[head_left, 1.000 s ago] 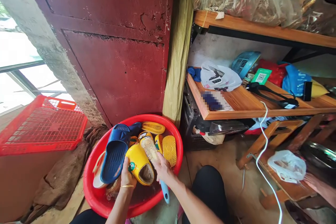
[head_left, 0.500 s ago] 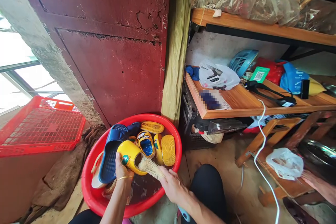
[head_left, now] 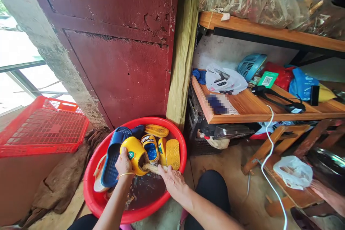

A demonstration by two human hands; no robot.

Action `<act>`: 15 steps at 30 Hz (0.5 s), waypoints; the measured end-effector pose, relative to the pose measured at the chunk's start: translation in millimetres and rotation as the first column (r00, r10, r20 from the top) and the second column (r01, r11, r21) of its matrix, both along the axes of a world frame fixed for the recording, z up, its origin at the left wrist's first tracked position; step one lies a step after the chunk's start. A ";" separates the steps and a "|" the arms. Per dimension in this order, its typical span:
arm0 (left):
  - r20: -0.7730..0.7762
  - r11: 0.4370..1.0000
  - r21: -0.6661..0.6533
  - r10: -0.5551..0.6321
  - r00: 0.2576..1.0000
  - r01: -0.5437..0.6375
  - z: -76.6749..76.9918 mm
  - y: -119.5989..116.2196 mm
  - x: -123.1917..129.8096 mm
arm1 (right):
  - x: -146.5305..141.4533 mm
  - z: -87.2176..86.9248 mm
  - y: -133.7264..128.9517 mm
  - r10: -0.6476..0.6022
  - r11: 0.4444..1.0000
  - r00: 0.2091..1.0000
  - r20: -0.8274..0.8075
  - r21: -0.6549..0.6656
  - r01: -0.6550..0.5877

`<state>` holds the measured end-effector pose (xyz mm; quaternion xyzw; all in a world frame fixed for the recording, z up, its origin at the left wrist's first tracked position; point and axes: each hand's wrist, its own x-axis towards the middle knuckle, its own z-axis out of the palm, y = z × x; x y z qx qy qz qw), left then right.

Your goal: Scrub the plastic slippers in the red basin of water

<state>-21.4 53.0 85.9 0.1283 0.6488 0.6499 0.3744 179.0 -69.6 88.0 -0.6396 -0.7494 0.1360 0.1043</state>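
Observation:
My left hand (head_left: 124,163) grips a yellow slipper (head_left: 132,147) with a green decoration, its opening tilted toward the right. In my right hand (head_left: 174,183) is a scrub brush (head_left: 152,168) with cream bristles; its tip is inside the slipper's opening, and its handle is hidden. Both are held over a red tub (head_left: 90,187) of dark water. A blue slipper (head_left: 111,167) leans at the tub's left side. Beyond my hands lie a yellow slipper with a blue insole (head_left: 151,149), a yellow slipper sole up (head_left: 172,152) and a yellow sole (head_left: 156,130).
A red plastic crate (head_left: 51,125) is at the left, above a brown cloth (head_left: 58,183). Behind the tub stands a dark red door (head_left: 115,75). A wooden shelf (head_left: 250,102) and stool (head_left: 291,179) are at the right, with a white cable (head_left: 266,165) hanging down. Another person's hand (head_left: 323,190) reaches a plastic bag (head_left: 293,171).
The brush has gone deeper into the yellow slipper, and my right hand has shifted slightly left and up. My left hand has tilted the slipper's opening further down.

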 end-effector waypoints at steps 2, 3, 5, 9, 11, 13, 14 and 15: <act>-0.023 0.998 0.033 -0.050 0.999 0.050 -3.2 -2.3 3.0 | 2.8 -3.1 -6.2 -0.011 1.000 1.000 -0.024 0.004 0.011; -0.028 0.996 0.048 -0.070 0.997 0.072 -5.7 -4.6 5.4 | 4.2 -2.1 -7.5 -0.002 1.000 0.999 -0.039 0.005 0.003; -0.033 0.992 0.071 -0.099 0.995 0.101 -11.4 -10.3 10.2 | 7.8 4.9 -6.3 0.057 0.998 0.996 -0.067 -0.012 -0.058; 0.010 0.984 0.084 -0.158 0.987 0.156 -18.8 -19.6 14.2 | 15.0 26.0 5.6 0.204 0.967 0.965 -0.165 -0.117 -0.225; 0.050 0.982 0.077 -0.175 0.983 0.171 -18.2 -21.2 13.3 | 13.7 31.5 11.6 0.209 0.957 0.935 -0.288 -0.138 -0.256; 0.089 0.984 0.063 -0.169 0.982 0.164 -14.7 -21.1 11.8 | 8.1 32.3 16.4 0.175 0.958 0.862 -0.475 -0.120 -0.261; 0.110 0.984 0.057 -0.172 0.979 0.167 -12.0 -21.1 11.1 | 4.2 31.5 18.7 0.128 0.963 0.810 -0.573 -0.125 -0.241; 0.142 0.980 0.057 -0.196 0.970 0.189 -8.6 -21.3 10.7 | 0.1 30.3 21.1 0.062 0.965 0.754 -0.653 -0.152 -0.212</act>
